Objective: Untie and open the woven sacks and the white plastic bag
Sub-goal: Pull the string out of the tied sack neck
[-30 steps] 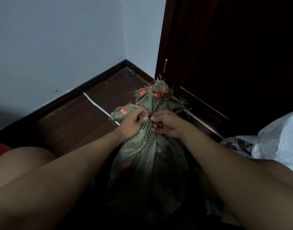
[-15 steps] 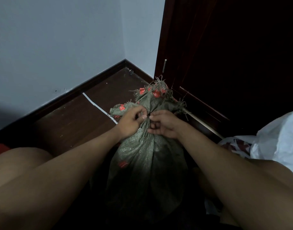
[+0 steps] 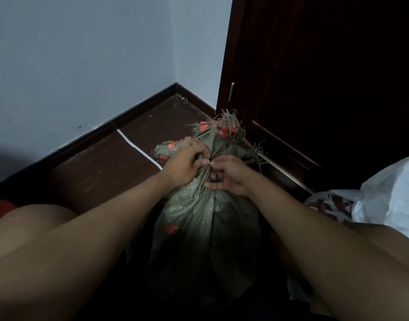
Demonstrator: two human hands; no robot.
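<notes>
Woven sack (image 3: 205, 218) stands upright on the floor (image 3: 101, 167) between the person's knees, its long axis running 6 to 12 o'clock, bulging body low and frayed red-printed mouth (image 3: 222, 129) at 12. The neck is cinched at a small dark tie (image 3: 210, 161) at centre. The left hand (image 3: 187, 164) comes in from 8 o'clock, the right hand (image 3: 229, 176) from 4 o'clock, about equally near. Both sets of fingers are narrowed onto the tie, thumb and forefinger pinching it. Loosening likely means pulling apart along 9–3. A white plastic bag (image 3: 393, 195) lies untouched at 3 o'clock.
</notes>
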